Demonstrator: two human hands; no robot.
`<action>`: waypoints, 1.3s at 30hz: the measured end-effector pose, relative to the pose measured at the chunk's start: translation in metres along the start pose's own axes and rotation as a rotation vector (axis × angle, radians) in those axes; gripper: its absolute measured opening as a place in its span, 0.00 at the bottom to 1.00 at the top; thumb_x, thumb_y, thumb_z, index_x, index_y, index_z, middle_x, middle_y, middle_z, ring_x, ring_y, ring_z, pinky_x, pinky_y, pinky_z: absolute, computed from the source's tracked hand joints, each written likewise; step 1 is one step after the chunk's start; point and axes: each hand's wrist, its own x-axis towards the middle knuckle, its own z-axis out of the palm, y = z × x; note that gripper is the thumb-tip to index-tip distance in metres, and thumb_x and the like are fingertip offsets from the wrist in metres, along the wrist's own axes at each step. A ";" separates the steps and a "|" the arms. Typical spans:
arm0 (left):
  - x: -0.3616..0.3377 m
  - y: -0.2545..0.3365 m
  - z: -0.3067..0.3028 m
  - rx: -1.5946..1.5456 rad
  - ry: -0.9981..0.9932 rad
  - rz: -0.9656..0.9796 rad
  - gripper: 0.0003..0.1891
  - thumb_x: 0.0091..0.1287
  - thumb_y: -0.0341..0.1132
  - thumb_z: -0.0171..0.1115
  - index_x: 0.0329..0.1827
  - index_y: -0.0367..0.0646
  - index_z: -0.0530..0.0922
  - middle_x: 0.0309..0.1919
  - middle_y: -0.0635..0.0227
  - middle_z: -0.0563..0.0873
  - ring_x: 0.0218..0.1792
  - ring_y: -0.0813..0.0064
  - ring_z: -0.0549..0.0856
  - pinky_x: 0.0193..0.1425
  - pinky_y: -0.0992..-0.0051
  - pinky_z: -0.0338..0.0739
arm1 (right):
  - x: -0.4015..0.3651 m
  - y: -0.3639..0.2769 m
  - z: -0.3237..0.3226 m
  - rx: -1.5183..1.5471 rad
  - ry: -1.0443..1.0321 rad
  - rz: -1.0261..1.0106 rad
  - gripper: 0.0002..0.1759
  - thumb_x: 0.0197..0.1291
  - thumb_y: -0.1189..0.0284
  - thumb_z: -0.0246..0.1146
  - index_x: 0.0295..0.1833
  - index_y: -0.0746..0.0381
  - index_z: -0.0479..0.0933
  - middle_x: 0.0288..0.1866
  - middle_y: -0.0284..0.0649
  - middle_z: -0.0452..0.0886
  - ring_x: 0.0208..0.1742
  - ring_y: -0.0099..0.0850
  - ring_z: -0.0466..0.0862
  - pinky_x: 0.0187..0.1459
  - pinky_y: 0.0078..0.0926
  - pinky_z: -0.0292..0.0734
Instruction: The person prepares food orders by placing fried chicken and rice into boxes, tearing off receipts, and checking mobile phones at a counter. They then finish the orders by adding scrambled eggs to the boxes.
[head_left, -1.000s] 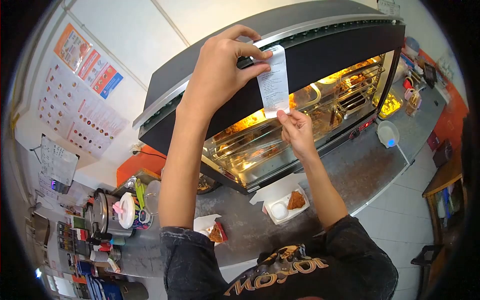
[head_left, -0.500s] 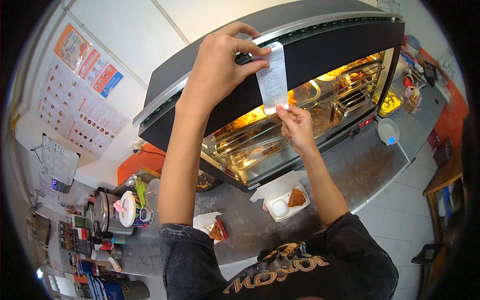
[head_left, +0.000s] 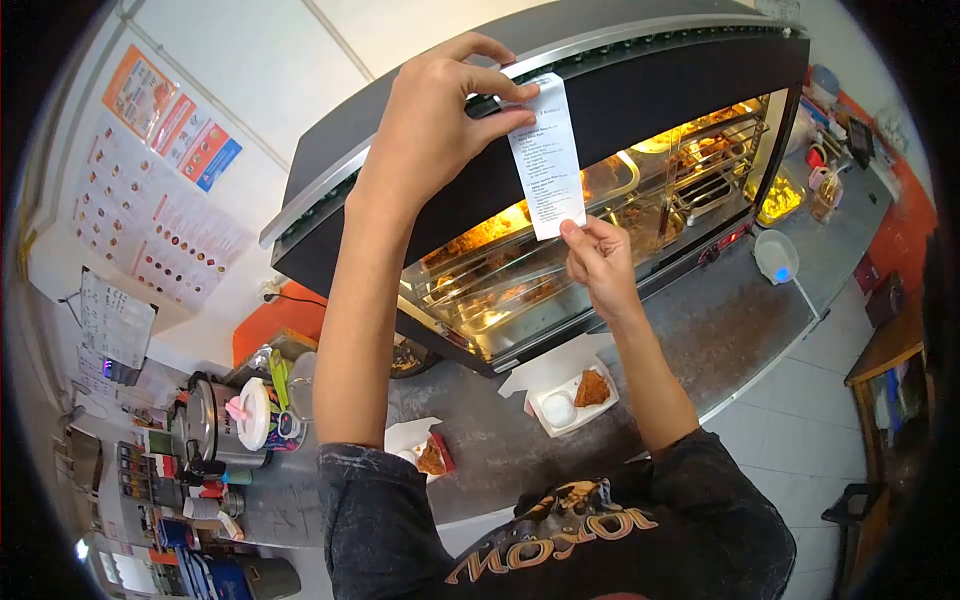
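Note:
A long white printed receipt [head_left: 548, 155] hangs in front of the black upper panel of a lit food warmer [head_left: 690, 95]. My left hand [head_left: 440, 120] pinches its top end between thumb and finger, right by the metal rail [head_left: 640, 38] on the warmer's upper edge. Lower down, my right hand [head_left: 604, 262] grips the bottom edge with thumb and fingertips. The paper is stretched between both hands, tilted slightly, its printed side facing me. Behind the glass, pieces of fried food lie on racks and trays.
On the grey counter [head_left: 690, 330] below sit an open box with fried chicken [head_left: 592, 387] and a white round portion, and a second box [head_left: 430, 455] with a piece. A rice cooker [head_left: 205, 420] and a lidded tub [head_left: 258, 415] stand left. A pale bowl [head_left: 775, 257] sits right.
The receipt's lower end has come slightly down and right with my right hand, so the paper looks larger and its print clearer. My left hand has shifted slightly up and left.

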 end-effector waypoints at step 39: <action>-0.001 -0.002 0.002 -0.022 0.008 -0.002 0.11 0.53 0.30 0.75 0.40 0.47 0.90 0.47 0.65 0.87 0.43 0.68 0.86 0.46 0.71 0.83 | -0.010 0.000 -0.002 0.055 -0.004 0.003 0.10 0.68 0.70 0.63 0.45 0.67 0.82 0.18 0.22 0.71 0.15 0.08 0.55 0.17 0.14 0.46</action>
